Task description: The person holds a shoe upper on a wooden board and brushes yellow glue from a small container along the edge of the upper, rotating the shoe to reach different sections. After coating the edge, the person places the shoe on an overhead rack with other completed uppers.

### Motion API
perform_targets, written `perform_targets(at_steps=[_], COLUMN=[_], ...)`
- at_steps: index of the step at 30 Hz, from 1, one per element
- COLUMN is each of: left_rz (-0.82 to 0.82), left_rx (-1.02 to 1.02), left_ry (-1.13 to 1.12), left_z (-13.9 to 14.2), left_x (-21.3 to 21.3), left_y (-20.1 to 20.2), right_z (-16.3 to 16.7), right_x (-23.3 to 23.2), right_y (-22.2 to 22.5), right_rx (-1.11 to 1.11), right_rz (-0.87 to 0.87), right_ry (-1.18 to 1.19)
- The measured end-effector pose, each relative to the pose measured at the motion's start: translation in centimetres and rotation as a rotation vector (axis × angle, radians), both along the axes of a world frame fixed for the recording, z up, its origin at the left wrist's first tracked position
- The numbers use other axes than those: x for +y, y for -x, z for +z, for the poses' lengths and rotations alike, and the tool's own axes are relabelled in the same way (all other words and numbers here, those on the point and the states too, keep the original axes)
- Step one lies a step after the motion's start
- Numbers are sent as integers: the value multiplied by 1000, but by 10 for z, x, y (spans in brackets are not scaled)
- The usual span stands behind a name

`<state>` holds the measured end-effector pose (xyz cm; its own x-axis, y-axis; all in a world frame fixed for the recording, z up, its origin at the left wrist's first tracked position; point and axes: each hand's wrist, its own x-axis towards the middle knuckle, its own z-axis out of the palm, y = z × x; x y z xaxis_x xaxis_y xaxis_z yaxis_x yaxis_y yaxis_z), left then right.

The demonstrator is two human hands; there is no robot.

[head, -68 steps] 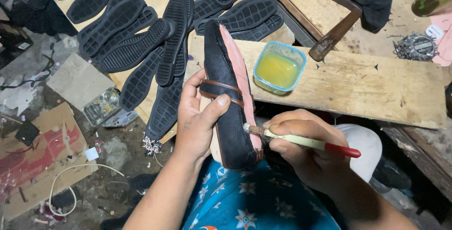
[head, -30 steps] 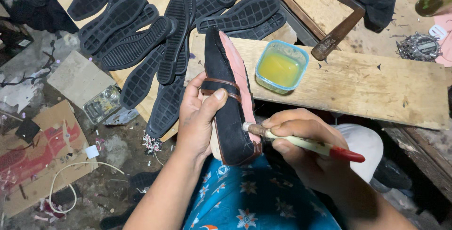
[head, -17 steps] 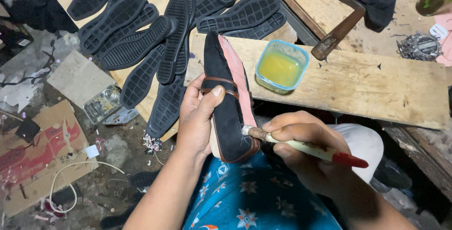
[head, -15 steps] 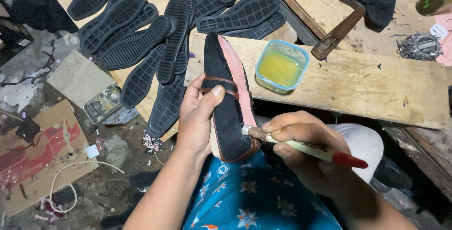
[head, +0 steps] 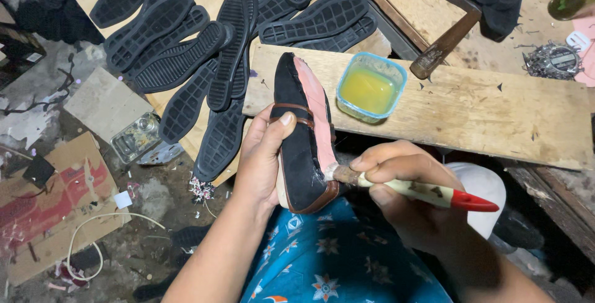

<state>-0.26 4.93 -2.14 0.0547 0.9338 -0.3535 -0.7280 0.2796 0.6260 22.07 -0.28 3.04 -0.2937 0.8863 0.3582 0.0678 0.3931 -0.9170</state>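
Wooden surface (head: 471,117) w/ tub of yellow glue (head: 370,86), hammer (head: 447,35), black soles (head: 204,49) at left. Left hand (head: 263,157), fingers clamped on black shoe (head: 302,139) over lap; right hand (head: 406,194) fingers pinch brush (head: 409,188), bristles touching shoe's heel edge.

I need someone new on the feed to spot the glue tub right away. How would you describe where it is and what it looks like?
Find the long pale wooden plank lying across the middle of the view. Near its left end, just right of the black shoe held in the left hand, sits a small square tub. It alone is clear blue plastic holding yellow liquid; everything around it is black rubber soles or bare wood.
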Motion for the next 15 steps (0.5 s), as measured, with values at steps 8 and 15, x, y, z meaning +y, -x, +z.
perform_targets(at_steps=[8,15], left_rz=[0,4], left_rx=[13,-9], left_ry=[12,56], left_z=[0,-4], left_x=[-1,0], left_y=[-2,-1], right_z=[-3,2], right_x=[9,3], right_y=[6,5], right_rx=[-32,-20], right_rz=[10,30], right_ry=[-47,-23])
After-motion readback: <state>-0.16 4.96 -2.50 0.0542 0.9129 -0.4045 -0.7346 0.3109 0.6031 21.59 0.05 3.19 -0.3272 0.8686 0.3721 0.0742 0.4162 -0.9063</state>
